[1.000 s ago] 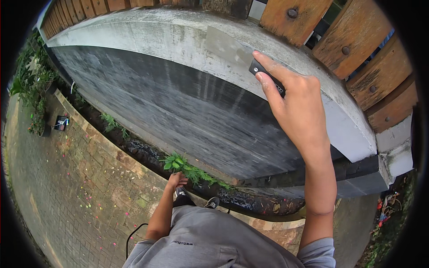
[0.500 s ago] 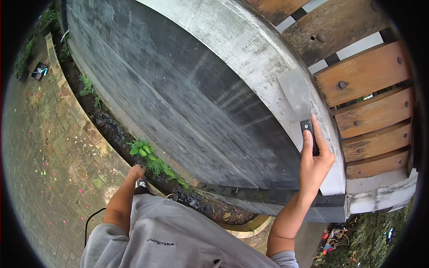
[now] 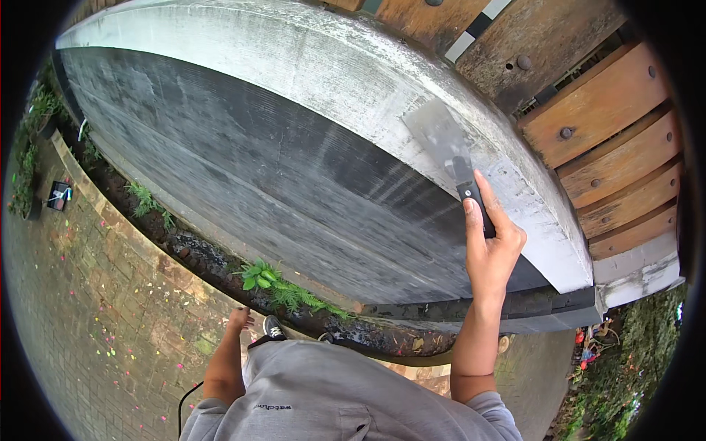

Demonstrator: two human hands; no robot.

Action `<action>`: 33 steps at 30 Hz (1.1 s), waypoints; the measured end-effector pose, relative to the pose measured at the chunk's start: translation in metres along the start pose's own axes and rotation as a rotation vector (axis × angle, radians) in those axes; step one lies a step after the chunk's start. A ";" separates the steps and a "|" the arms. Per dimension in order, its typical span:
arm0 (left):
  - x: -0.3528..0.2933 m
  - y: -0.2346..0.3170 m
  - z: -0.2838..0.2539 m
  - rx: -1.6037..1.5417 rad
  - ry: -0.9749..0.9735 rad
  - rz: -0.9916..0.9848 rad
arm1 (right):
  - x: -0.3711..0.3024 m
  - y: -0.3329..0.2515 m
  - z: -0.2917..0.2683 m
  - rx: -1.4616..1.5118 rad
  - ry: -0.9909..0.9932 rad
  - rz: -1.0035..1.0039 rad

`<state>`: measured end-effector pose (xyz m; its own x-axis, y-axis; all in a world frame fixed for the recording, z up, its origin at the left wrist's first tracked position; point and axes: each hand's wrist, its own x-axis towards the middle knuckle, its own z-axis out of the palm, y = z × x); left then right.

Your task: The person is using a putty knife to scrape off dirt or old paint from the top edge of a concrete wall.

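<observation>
Two bare hands are in view; bearings are taken from the view's centre. At two o'clock, the right hand has its fingers clamped on the black handle of a scraper, index finger and thumb extended toward the blade. At eight o'clock, the left hand holds nothing visible, its fingers loosely apart. The blade points toward eleven o'clock over the wall's pale band; full edge contact cannot be confirmed. For an even stroke, a low blade angle and steady pressure are advisable; a dipped corner could gouge. The band is stained along its upper edge, whiter toward three o'clock. Bolted wooden boards stand at two o'clock. Dark wall facing spans the centre. Farther off: ferns at seven, mossy paving at eight, a dark tray at nine
</observation>
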<state>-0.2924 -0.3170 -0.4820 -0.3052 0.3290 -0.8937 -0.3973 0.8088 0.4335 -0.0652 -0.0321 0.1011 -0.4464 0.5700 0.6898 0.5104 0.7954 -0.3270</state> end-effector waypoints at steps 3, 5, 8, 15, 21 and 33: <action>0.006 -0.016 -0.030 0.134 0.002 -0.062 | 0.026 -0.049 0.054 0.120 -0.052 -0.036; 0.006 -0.014 -0.044 0.241 0.003 -0.065 | 0.023 -0.057 0.070 0.184 -0.019 -0.014; 0.002 -0.007 -0.043 0.024 0.024 0.108 | -0.011 -0.033 0.052 0.131 0.021 0.081; 0.010 -0.071 -0.098 -0.001 0.051 -0.082 | 0.046 -0.101 0.084 0.067 -0.013 0.051; -0.009 -0.099 -0.112 -0.279 0.156 -0.023 | 0.089 -0.170 0.139 0.208 -0.126 0.022; -0.025 -0.174 -0.179 -0.588 0.117 -0.360 | 0.027 -0.106 0.086 0.064 0.241 0.128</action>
<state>-0.3707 -0.5538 -0.5140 -0.1448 0.0084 -0.9894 -0.8838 0.4486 0.1332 -0.1952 -0.0835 0.0987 -0.1899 0.6075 0.7713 0.5005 0.7357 -0.4563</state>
